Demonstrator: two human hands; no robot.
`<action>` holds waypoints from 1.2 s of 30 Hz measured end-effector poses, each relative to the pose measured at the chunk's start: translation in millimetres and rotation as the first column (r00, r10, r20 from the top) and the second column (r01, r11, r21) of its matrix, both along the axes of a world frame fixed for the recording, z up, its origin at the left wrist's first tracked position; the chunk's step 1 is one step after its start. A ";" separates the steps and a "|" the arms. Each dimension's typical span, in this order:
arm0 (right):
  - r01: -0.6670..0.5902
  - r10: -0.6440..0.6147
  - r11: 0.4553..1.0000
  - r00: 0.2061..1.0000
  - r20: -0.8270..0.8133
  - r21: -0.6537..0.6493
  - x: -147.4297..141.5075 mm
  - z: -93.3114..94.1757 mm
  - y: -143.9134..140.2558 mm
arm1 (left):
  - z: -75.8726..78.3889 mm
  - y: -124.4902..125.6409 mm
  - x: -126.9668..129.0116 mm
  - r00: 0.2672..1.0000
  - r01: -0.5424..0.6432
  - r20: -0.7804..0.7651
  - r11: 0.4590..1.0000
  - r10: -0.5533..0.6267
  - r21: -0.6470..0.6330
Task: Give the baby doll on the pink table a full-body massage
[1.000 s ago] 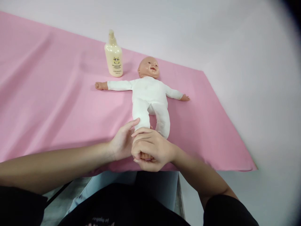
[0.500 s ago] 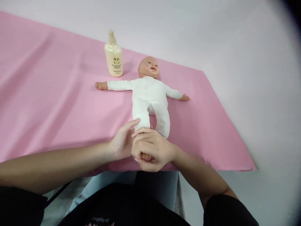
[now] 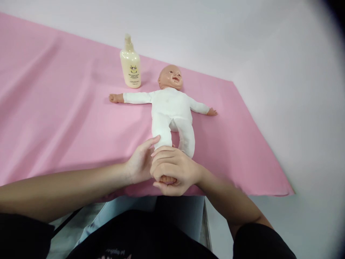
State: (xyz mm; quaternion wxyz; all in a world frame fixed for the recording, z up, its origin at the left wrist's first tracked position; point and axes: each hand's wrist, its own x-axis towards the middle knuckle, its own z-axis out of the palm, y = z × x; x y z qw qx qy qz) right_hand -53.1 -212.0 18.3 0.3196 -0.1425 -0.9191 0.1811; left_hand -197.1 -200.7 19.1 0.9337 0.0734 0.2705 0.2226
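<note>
A baby doll (image 3: 171, 108) in a white bodysuit lies on its back on a pink cloth (image 3: 67, 118), arms spread, head away from me. My left hand (image 3: 140, 163) rests against the lower end of one doll leg, thumb on the white fabric. My right hand (image 3: 174, 171) is curled around the doll's foot at the near edge of the cloth; a bit of the foot shows between my fingers. The doll's other leg lies free beside my right hand.
A cream lotion bottle (image 3: 130, 66) with a pump top stands upright beyond the doll's outstretched arm. The pink cloth covers a table whose near edge runs just below my hands. A white wall lies behind and to the right.
My right hand's fingers have shifted slightly on the doll's foot. The doll, the bottle and my left hand stay where they were.
</note>
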 end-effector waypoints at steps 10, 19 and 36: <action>-0.035 0.027 0.995 0.995 0.093 0.094 0.1 -3.7 3.2 | -1.2 0.3 0.3 1.000 0.001 0.030 0.999 0.000 -0.038; -0.074 0.055 0.979 0.993 0.104 0.188 3.2 -3.2 5.6 | -3.7 0.8 -0.3 0.999 -0.049 -0.011 0.996 0.049 -0.068; 0.471 -0.564 0.823 0.740 -0.365 -0.317 26.4 -2.1 31.4 | -5.7 14.7 6.8 0.975 -0.199 -0.081 0.976 0.206 0.092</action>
